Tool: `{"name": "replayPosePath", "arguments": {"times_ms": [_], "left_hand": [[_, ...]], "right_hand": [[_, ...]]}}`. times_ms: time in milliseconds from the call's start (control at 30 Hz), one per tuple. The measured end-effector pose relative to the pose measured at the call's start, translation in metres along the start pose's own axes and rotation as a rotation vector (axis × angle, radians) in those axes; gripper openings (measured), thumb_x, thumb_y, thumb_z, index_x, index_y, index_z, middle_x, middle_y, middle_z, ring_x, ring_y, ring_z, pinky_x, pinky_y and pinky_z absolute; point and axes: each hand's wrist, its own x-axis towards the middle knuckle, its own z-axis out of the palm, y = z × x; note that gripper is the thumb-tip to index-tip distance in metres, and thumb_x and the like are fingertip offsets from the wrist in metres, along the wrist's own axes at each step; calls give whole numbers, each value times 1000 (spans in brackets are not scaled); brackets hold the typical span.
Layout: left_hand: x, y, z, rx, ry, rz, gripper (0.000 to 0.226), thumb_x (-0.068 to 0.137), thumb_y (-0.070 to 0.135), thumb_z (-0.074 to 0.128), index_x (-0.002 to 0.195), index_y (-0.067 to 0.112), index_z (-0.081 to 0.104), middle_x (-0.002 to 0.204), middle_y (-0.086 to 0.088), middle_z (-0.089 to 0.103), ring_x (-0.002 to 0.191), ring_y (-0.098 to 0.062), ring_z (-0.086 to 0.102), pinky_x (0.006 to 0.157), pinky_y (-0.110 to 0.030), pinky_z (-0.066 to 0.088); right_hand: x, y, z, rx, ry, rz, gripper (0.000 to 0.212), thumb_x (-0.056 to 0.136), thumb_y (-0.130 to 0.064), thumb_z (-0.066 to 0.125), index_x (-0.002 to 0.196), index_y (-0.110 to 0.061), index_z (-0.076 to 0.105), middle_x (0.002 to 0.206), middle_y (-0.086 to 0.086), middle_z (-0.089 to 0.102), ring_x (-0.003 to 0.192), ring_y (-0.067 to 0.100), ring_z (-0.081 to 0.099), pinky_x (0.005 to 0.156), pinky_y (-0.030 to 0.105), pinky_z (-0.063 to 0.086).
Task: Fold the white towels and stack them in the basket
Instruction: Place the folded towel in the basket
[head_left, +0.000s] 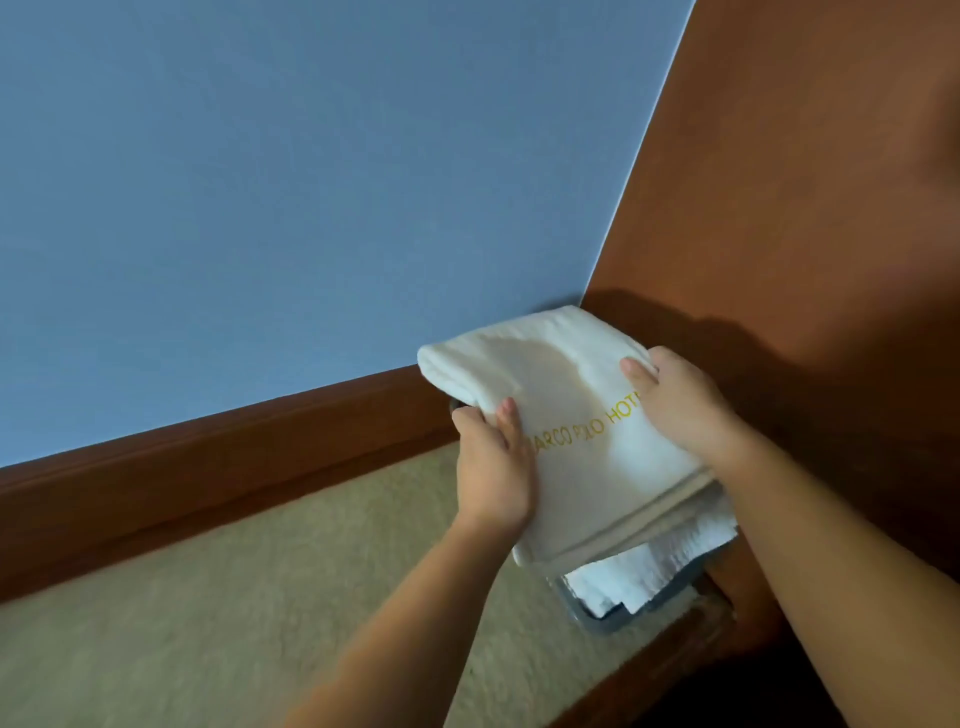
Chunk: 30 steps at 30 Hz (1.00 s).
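A folded white towel (582, 415) with gold lettering is held over the basket in the room's corner. My left hand (493, 462) grips its near left edge, thumb on top. Gripping the right edge is my right hand (680, 405), its thumb lying on the cloth. Below the towel, another white towel (639, 571) lies in the grey basket (602, 621), of which only the near rim shows. Most of the basket is hidden by the held towel.
A blue wall (291, 182) with a brown wooden skirting board (218, 467) runs along the left. A brown wooden panel (779, 182) stands on the right. Beige carpet (234, 597) covers the floor in front of the basket.
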Motion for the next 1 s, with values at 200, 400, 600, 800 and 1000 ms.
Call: {"name": "replayPosePath", "arguments": {"times_ms": [200,400,600,800,1000], "left_hand": [[10,-53,76,-14,-208,-281,56,101,50,59,140,21,32,120,6,60,110,-17,62,95,-37,53],[-13,-94,81,68,-420,-304,79,90,46,75,148,41,21,122,10,64,106,-13,67,92,-41,61],[-1,-65,100,-161,-460,-385,77,95,46,70,147,62,15,130,-3,66,109,-24,72,84,-48,64],[-17,-79,100,177,-425,-467,96,103,40,58,162,29,-16,113,-1,61,105,-25,66,94,-45,58],[7,-55,79,752,-248,-72,132,73,90,58,161,21,-12,156,-11,26,145,-31,32,117,-46,35]], "right_hand": [[30,84,19,-104,-141,179,50,108,-44,43,149,-15,45,147,19,54,133,39,53,105,44,44],[1,131,69,-171,-236,327,57,109,-53,26,163,-43,11,150,14,40,136,37,39,111,54,36],[24,121,44,-227,-17,212,46,109,-46,33,155,-41,33,135,21,51,121,42,50,103,53,41],[15,128,50,-353,-206,257,48,110,-47,26,157,-44,24,137,15,50,125,36,47,102,53,39],[20,87,66,-327,86,67,72,99,-28,50,164,-31,20,161,14,31,146,37,30,119,58,27]]}}
